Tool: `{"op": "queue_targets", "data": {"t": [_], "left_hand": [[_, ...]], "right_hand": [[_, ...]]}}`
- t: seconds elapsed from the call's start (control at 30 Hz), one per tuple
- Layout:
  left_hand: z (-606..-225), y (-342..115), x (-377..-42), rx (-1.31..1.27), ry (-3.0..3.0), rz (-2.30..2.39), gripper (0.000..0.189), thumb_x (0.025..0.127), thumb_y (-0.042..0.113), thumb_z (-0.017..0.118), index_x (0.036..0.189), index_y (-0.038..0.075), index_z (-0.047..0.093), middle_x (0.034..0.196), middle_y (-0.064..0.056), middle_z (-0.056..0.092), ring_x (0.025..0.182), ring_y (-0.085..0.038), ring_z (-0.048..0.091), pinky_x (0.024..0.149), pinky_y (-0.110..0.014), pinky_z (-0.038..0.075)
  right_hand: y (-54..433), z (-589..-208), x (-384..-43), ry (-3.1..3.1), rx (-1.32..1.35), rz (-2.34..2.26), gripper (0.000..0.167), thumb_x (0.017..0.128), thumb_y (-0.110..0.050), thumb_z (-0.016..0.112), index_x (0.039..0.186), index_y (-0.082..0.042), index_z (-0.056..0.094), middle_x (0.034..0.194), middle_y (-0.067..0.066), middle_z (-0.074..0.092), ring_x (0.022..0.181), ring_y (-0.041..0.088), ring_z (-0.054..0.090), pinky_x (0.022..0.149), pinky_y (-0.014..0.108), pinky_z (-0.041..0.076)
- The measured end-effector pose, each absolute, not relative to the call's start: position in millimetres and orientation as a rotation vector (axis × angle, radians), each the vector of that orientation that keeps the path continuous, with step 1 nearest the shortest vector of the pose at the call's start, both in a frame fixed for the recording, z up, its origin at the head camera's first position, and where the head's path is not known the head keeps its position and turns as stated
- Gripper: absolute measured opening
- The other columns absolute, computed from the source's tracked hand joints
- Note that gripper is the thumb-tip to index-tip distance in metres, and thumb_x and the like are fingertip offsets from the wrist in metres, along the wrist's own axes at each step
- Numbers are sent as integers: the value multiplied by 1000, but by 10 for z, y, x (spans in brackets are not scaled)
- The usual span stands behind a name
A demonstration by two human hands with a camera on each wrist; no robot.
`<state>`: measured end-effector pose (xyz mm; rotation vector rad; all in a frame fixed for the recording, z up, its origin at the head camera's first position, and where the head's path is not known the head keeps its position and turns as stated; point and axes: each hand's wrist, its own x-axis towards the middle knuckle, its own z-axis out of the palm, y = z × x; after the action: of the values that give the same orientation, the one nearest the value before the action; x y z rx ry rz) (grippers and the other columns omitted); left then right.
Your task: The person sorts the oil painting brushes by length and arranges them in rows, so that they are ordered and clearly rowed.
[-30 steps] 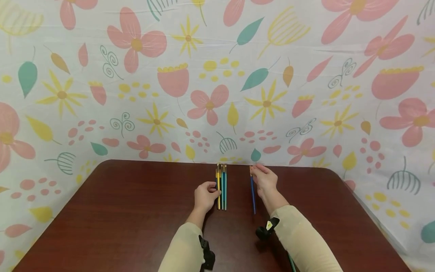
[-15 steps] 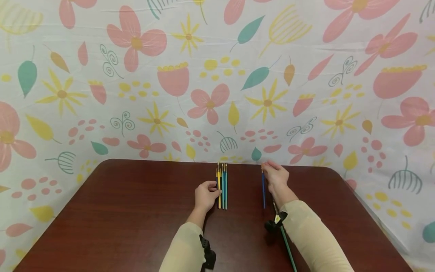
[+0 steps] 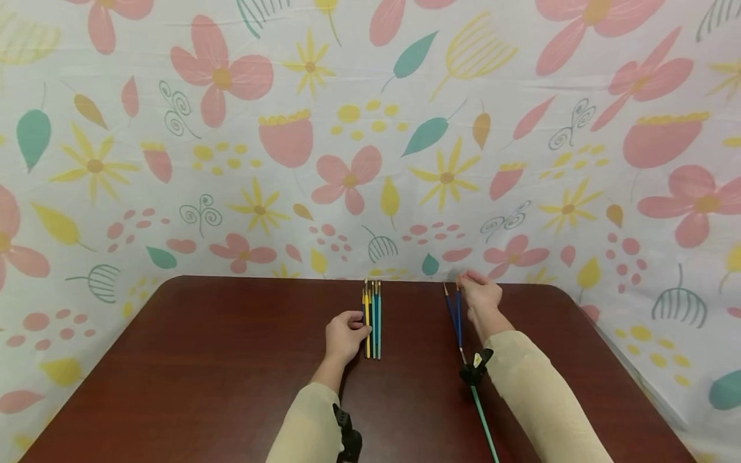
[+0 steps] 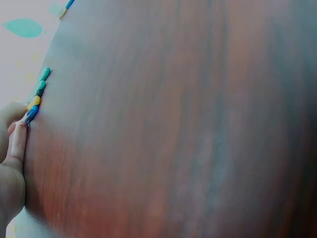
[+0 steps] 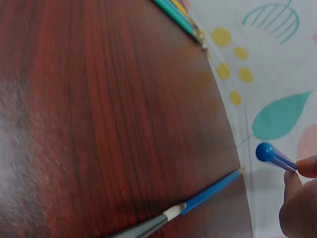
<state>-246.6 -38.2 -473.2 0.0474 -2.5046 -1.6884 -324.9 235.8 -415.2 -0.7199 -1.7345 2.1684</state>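
Several yellow, teal and dark blue paintbrushes [image 3: 379,321] lie side by side at the table's far edge. My left hand [image 3: 343,339] is at the row's left side, thumb and finger pinching at the dark blue paintbrush; the left wrist view shows the brushes' coloured handle ends [image 4: 32,104] beside the fingers. Farther right, my right hand [image 3: 482,301] pinches a blue paintbrush [image 3: 460,321] near its bristle end. In the right wrist view, the round handle end [image 5: 265,151] faces the camera. Another blue paintbrush [image 5: 213,191] lies on the table, left of the held one.
A long green paintbrush [image 3: 483,418] lies nearer to me, partly hidden by the black wrist camera [image 3: 476,368]; its pale tip [image 5: 174,212] is by the blue brush. The dark wooden table [image 3: 231,360] ends at a flower-patterned cloth [image 3: 347,128].
My right hand has moved right with the blue paintbrush. A second blue paintbrush now shows beside it, and more of the green one is in sight. My left hand has stayed by the row.
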Motion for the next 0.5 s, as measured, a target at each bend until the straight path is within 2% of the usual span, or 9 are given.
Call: {"op": "queue_targets", "data": {"t": [0.2,0.4,0.5], "left_hand": [[-4720,-403,-2518,68,-2506,-1675,32,83,14,72,114,7,67,104,-11,69,95,-24,66,75,-36,57],[-4721,-402,-2518,78,-2526,-1678,32,83,14,72,114,8,67,103,-10,69,96,-23,66,75,-35,57],[-4736,-385,-2494,95,-2528,-1688,32,83,14,72,114,7,67,102,-11,69,95,-23,66,75,-34,57]], "right_hand": [[2431,-4199,-3389,-1804,-752,2095,50,78,5,66,127,-1,59,81,-5,68,65,1,63,58,15,50],[2470,-4300,-3486,-1939,-715,1984,46,78,4,66,124,-1,61,84,-1,71,62,-1,62,56,14,49],[2492,-4368,-3500,-2067,-699,1899,46,79,0,65,126,-3,61,100,8,72,61,-2,58,56,13,47]]}}
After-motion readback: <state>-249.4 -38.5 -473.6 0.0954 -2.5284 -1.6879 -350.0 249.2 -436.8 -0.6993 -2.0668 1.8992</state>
